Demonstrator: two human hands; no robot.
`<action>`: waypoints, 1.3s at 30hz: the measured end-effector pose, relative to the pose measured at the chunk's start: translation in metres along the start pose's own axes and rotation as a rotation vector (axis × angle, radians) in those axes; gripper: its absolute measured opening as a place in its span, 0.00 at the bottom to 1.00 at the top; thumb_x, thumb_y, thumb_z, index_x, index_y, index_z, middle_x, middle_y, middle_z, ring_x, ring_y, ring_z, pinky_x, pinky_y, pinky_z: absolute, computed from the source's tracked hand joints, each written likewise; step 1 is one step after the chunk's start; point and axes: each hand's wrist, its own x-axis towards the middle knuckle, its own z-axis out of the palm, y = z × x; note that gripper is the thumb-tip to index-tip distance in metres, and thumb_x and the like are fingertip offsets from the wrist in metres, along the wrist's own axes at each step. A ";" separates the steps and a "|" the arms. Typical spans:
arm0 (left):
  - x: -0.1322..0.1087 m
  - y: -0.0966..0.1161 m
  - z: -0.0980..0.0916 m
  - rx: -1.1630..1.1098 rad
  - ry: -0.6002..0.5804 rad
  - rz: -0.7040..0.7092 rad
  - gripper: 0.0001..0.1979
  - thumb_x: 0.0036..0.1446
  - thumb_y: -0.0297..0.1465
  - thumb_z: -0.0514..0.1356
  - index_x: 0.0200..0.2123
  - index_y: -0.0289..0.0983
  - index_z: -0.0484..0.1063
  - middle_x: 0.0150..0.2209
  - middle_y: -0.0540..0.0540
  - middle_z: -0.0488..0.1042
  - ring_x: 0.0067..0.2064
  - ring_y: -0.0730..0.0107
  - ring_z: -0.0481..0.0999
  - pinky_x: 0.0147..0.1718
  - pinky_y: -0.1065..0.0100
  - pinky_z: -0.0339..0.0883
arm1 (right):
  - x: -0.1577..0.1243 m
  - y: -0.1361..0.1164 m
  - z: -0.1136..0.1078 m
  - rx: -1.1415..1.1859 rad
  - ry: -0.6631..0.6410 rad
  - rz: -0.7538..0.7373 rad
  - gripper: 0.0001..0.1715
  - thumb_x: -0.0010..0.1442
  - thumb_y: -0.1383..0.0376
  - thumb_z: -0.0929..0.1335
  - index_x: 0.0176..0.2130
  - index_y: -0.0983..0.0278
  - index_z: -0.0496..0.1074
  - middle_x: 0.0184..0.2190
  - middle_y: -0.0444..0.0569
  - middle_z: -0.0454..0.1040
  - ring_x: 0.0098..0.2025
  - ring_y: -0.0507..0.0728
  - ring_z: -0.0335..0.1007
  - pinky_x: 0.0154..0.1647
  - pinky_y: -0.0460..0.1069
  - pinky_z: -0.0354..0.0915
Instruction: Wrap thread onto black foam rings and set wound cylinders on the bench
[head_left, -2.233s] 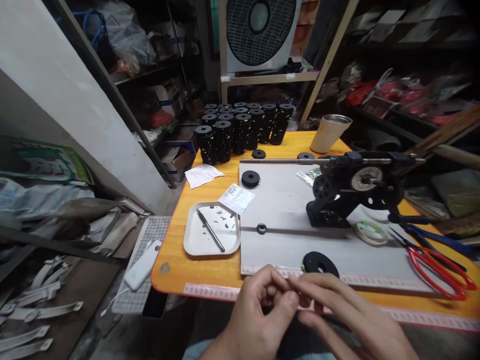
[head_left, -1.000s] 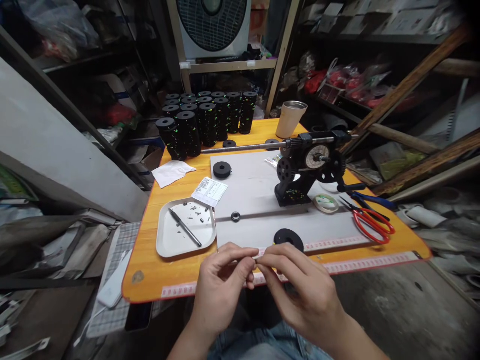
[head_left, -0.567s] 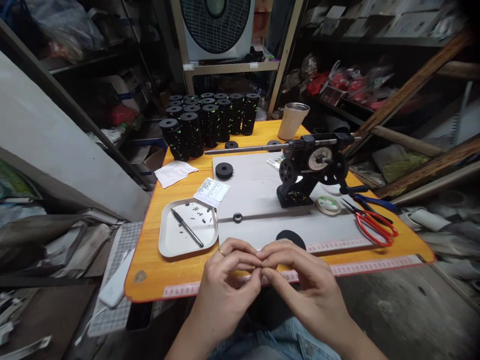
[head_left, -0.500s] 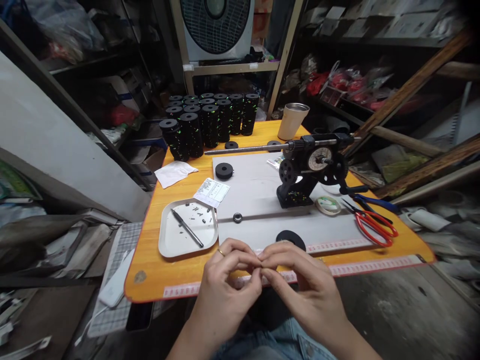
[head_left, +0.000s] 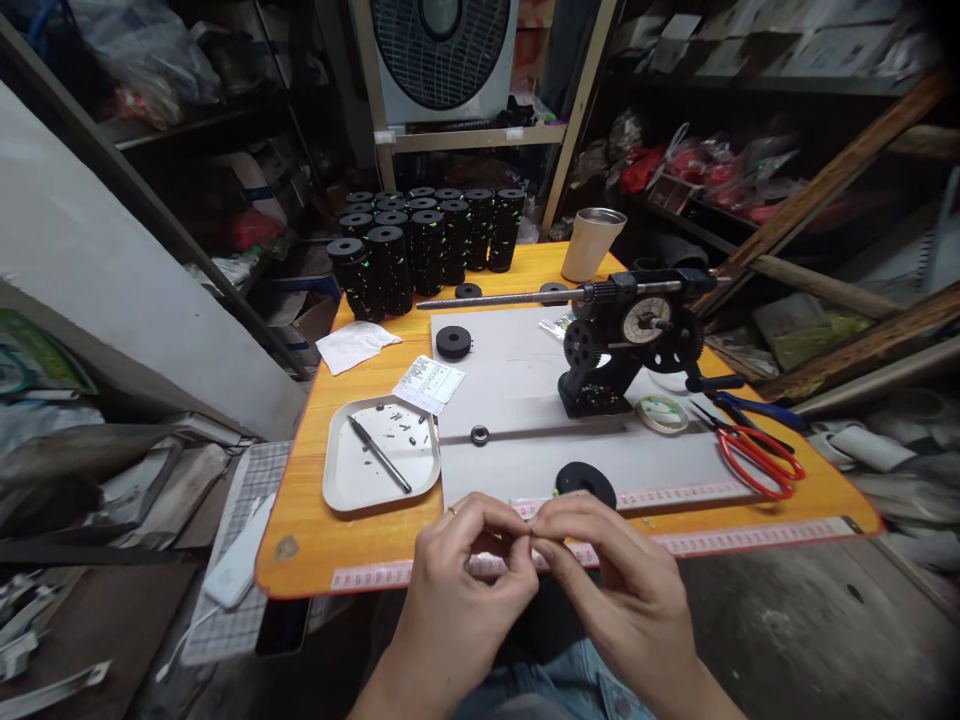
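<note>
My left hand [head_left: 469, 585] and my right hand [head_left: 607, 580] meet at the fingertips over the near edge of the orange table [head_left: 360, 545]. Both pinch something too small to make out where thumbs and forefingers touch. A ring shows on a finger of the left hand. Just beyond the fingers a flat black disc [head_left: 586, 483] lies on the grey mat [head_left: 517, 375]. A small black ring [head_left: 480, 435] lies further back on the mat.
A white tray [head_left: 341, 480] with a pen and small bits sits left of the mat. A black hand-cranked winding machine [head_left: 634, 340] stands at the right, with red scissors [head_left: 761, 458] and a tape roll [head_left: 663, 413] beside it. Several black spools [head_left: 427, 245] and a metal cup [head_left: 592, 243] stand at the back.
The view has swung right and pulled back from the table. My hands stay pinched together at the near edge, shifting only slightly.
</note>
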 end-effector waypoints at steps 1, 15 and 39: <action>0.000 0.000 0.000 -0.010 0.001 -0.007 0.05 0.55 0.23 0.59 0.31 0.37 0.73 0.31 0.47 0.75 0.32 0.68 0.76 0.27 0.73 0.71 | 0.000 0.000 0.000 -0.005 -0.005 0.002 0.13 0.60 0.77 0.68 0.40 0.62 0.74 0.33 0.48 0.76 0.37 0.56 0.73 0.37 0.50 0.71; 0.002 -0.011 -0.002 -0.202 -0.021 -0.144 0.02 0.56 0.28 0.63 0.32 0.37 0.76 0.31 0.48 0.76 0.25 0.73 0.76 0.25 0.73 0.72 | 0.009 -0.008 -0.003 0.024 -0.085 0.241 0.08 0.65 0.68 0.66 0.35 0.61 0.75 0.32 0.46 0.76 0.35 0.54 0.73 0.35 0.46 0.68; 0.002 -0.013 0.009 -0.745 0.075 -0.216 0.03 0.57 0.29 0.66 0.33 0.36 0.74 0.32 0.52 0.73 0.33 0.78 0.74 0.33 0.78 0.71 | 0.002 -0.012 0.009 -0.195 -0.035 -0.018 0.13 0.63 0.76 0.64 0.45 0.63 0.69 0.39 0.50 0.67 0.41 0.55 0.67 0.41 0.48 0.66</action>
